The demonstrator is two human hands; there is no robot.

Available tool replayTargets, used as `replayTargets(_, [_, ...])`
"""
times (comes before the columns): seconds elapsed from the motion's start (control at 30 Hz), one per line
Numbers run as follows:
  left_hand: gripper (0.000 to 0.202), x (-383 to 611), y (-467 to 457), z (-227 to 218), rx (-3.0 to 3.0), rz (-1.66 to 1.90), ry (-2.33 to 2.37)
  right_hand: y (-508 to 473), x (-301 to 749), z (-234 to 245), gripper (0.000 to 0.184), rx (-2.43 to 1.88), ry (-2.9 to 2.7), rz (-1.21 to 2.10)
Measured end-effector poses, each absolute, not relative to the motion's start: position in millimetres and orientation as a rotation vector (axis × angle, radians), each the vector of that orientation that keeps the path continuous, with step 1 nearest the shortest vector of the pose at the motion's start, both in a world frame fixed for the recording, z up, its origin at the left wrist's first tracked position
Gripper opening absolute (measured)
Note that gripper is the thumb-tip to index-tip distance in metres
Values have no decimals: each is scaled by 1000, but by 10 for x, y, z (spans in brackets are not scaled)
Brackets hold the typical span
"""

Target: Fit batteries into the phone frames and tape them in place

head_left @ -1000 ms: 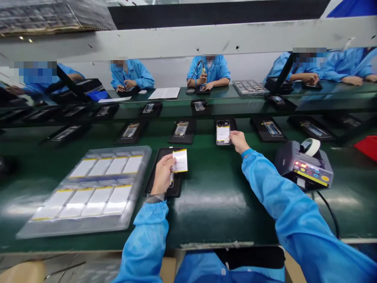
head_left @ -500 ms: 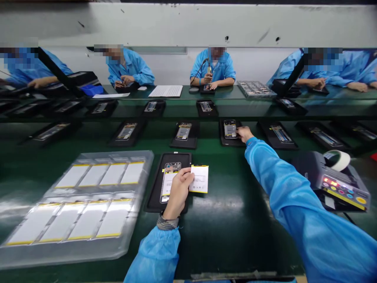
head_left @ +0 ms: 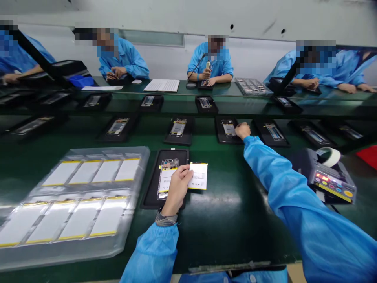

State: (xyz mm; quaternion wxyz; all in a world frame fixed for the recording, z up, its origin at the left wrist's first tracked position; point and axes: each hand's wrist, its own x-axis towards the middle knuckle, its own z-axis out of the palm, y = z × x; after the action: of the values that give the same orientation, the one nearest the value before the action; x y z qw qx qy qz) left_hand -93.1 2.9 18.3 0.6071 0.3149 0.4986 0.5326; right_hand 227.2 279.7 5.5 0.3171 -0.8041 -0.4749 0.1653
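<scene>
My left hand (head_left: 176, 186) pinches a white phone battery (head_left: 198, 176) with yellow edges, held just right of an open phone (head_left: 168, 173). That phone lies in a black tray (head_left: 151, 198) on the green bench, with a battery showing inside it, and my left hand partly covers both. Reaching forward, my right hand (head_left: 243, 130) has its fingers curled at the right side of another black tray (head_left: 220, 135). An opened phone (head_left: 228, 128) rests there. The fingertips are too small and hidden to show what they grip.
A clear plastic tray (head_left: 129, 224) of several white batteries covers the bench's left. More black trays with phones (head_left: 178, 127) form rows ahead. At right stands a tape dispenser (head_left: 332, 177); beyond it is something red (head_left: 368, 156). People in blue work across the bench.
The view has tilted and shifted a little. At the far tray, my right hand's fingers look more curled, and the phone there appears to lie flatter. My left hand still holds the battery.
</scene>
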Motion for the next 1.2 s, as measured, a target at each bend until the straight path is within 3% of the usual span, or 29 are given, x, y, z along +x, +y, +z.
replayTargets(0.27, [58, -955, 21, 156, 760, 1214, 1148, 2579, 2690, 181, 25, -2259, -1163, 151])
replayTargets(0.5, [57, -959, 9, 153, 760, 1198, 1127, 2262, 3285, 131, 46, -2492, -780, -121])
replayTargets(0.67, [57, -943, 3, 182, 756, 1203, 1129, 2196, 3387, -71, 42, -2557, -741, -118])
replayTargets(1.0, [55, -941, 15, 162, 756, 1229, 1133, 2204, 3361, 149, 75, -2589, -635, 20])
replayTargets(1.2, [53, -926, 7, 203, 734, 1241, 1126, 2259, 3331, 161, 81, -2581, -637, 55])
